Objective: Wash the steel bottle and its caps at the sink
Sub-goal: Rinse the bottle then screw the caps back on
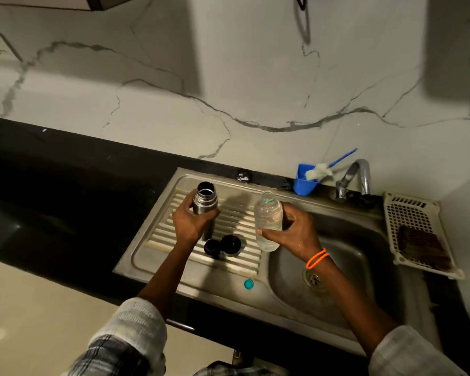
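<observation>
The steel bottle (205,203) stands upright and uncapped on the ribbed drainboard (236,218) of the steel sink. My left hand (192,222) grips its body from the left. Two dark caps (221,245) lie on the drainboard just in front of the bottle. My right hand (293,230) holds a clear plastic bottle (267,221), open at the top, upright over the drainboard's right edge beside the basin (345,267).
A teal plastic cap (248,284) lies on the sink's front rim. A blue cup (305,181) with a bottle brush stands behind the basin, left of the tap (354,176). A white perforated tray (415,232) with a dark scrubber sits at the right. Black counter extends left.
</observation>
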